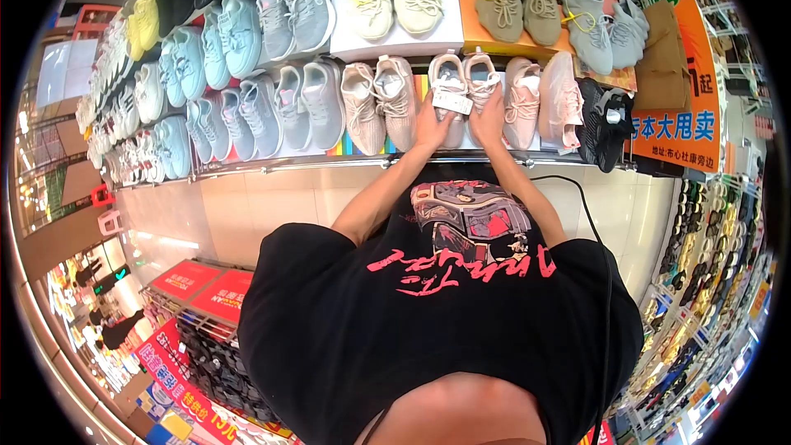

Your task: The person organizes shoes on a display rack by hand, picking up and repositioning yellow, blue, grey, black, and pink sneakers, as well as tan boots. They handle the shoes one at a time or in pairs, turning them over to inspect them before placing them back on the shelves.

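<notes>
A pair of pale pink sneakers [464, 78] stands on the lower display shelf [329, 163], with a white tag [453, 101] lying across them. My left hand [432, 127] grips the heel end of the left shoe of that pair. My right hand [491, 118] grips the heel end of the right shoe. Both arms reach forward from my black T-shirt with its pink print [461, 264]. The fingers wrap around the shoes' backs, so the heels are partly hidden.
Rows of sneakers fill the tiered shelves: beige pairs [379, 103] to the left, pink [540, 103] and black [606, 119] to the right, grey and light blue further left. Orange price signs [680, 128] hang at right. Racks of sandals [717, 222] stand at right, red-signed bins [206, 284] at lower left.
</notes>
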`<state>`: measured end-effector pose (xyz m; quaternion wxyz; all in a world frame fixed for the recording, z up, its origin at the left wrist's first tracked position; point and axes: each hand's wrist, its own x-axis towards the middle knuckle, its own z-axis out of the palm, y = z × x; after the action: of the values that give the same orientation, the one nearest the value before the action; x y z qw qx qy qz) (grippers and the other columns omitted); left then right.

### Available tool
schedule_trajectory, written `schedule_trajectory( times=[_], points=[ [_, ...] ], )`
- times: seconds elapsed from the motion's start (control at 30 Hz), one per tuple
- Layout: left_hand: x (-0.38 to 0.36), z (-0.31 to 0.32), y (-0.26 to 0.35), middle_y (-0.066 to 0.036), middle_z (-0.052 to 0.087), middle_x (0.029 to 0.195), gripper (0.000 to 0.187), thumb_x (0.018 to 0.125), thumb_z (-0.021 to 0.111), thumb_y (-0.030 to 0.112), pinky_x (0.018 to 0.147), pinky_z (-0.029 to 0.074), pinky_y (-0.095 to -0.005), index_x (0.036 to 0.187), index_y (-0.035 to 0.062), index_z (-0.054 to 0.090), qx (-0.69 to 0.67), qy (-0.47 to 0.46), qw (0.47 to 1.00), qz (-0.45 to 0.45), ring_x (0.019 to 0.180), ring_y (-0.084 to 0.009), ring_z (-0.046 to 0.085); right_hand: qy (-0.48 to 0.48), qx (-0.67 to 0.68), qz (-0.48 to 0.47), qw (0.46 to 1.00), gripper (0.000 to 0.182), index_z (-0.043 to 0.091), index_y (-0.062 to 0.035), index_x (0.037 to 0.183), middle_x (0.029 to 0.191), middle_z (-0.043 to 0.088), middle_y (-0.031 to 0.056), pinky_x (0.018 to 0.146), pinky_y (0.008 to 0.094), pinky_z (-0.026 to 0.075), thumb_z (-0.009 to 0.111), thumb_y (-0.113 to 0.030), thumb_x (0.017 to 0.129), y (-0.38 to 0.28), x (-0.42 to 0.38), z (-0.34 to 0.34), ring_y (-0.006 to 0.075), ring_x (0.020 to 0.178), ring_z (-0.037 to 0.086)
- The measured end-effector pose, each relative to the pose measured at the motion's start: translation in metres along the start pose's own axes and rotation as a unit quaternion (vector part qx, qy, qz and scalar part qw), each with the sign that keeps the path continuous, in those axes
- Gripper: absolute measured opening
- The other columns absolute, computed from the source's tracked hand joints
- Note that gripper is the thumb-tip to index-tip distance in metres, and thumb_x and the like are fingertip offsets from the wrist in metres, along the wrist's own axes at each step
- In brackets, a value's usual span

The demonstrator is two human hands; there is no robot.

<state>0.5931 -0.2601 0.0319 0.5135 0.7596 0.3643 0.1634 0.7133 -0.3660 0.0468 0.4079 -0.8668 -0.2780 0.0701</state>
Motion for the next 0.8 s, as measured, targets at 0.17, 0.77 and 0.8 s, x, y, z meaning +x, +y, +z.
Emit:
schedule_trajectory(
  times=[0.17,0.77,0.8],
  points=[
    [0.0,0.0,0.004,-0.028,0.051,0.143,0.083,0.083,0.078,0.025,0.11,0.041,-0.0429,0.147,-0.0051,0.037,0.007,0.009,1.0,-0.003,0.133,-0.0413,0.051,0.007,-0.023,-0.018,1.0,0.093,0.018,0.008,0.152,0.141,0.043,0.0356,0.109,0.051,0.036,0.074,-0.02,0.083,0.01,0.001,0.006,0.0512,0.128,0.045],
    [-0.015,-0.129,-0.034,-0.023,0.045,0.138,0.089,0.071,0.083,0.023,0.107,0.037,-0.0499,0.146,0.0036,0.039,0.246,0.246,0.937,0.006,0.125,-0.0426,0.047,-0.235,0.081,-0.095,0.964,0.101,0.022,0.0018,0.152,0.129,0.056,0.0341,0.101,0.05,0.047,0.078,-0.029,0.073,-0.135,-0.002,0.049,0.0488,0.12,0.056],
    [-0.013,-0.13,-0.036,-0.022,0.049,0.137,0.081,0.072,0.081,0.019,0.108,0.037,-0.0484,0.143,0.0039,0.044,0.225,0.246,0.942,0.039,0.125,-0.0419,0.047,-0.226,0.05,-0.11,0.967,0.105,0.014,0.0019,0.155,0.13,0.055,0.0356,0.104,0.0501,0.045,0.076,-0.03,0.076,-0.128,-0.01,0.059,0.051,0.115,0.058]
  ],
)
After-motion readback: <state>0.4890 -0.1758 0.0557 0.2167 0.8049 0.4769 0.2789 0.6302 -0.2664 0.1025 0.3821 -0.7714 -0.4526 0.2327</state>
